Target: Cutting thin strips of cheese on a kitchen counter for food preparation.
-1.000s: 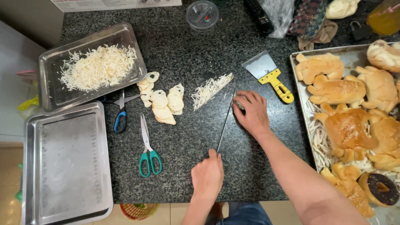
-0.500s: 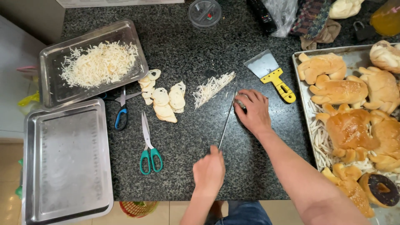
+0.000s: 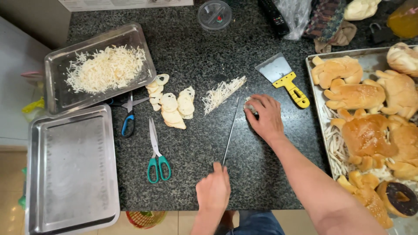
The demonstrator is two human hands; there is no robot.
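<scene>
My left hand is closed on the handle of a long thin knife, near the counter's front edge. The blade runs away from me, seen edge-on. Its tip lies beside my right hand, which presses a small pale piece of food onto the dark granite counter. Just left of the blade tip lies a small pile of pale shreds. Further left are several pale slices.
A steel tray of shreds and an empty steel tray sit at the left. Blue-handled scissors and green-handled scissors lie between. A yellow-handled scraper lies beyond my right hand. A tray of baked breads fills the right.
Both hands stay at the knife and the pale piece. My left hand has shifted slightly back towards me.
</scene>
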